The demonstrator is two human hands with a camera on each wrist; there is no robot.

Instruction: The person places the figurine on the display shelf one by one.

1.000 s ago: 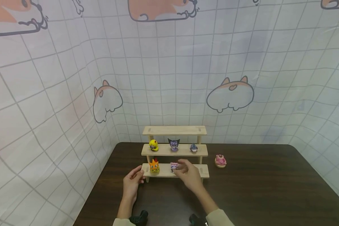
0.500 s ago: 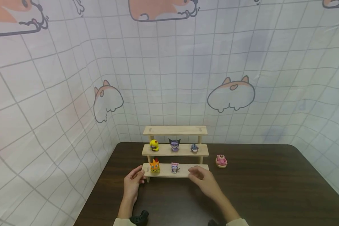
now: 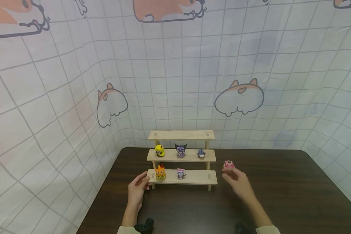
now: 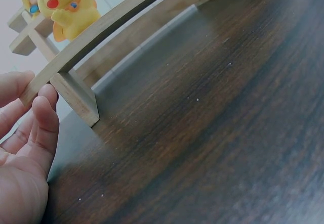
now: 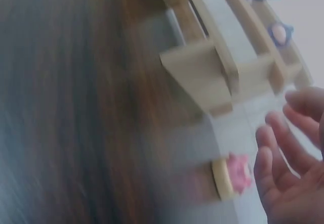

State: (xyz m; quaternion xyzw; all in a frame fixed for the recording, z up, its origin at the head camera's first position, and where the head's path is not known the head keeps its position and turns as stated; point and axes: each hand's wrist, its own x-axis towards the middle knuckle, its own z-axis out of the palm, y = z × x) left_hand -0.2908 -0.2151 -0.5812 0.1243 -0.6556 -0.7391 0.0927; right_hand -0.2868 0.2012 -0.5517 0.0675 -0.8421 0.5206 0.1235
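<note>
My left hand pinches the left end of the bottom board of a three-tier wooden shelf, thumb above and fingers below, as the left wrist view shows. My right hand is at the pink figurine on the table right of the shelf, fingers apart and holding nothing; in the head view it covers the figurine's lower part. The right wrist view shows the pink figurine's tan base just beyond the fingertips. An orange-and-yellow figurine and a pink-and-grey figurine stand on the bottom board.
On the middle board stand a yellow figurine, a dark-eared purple figurine and a small blue-grey figurine. The top board is bare wood. A dark wooden table lies beneath, with a grid-patterned cloth behind.
My right hand has let go of the pink-and-grey figurine on the bottom board and moved right to the pink figurine. My left hand stays at the shelf's end.
</note>
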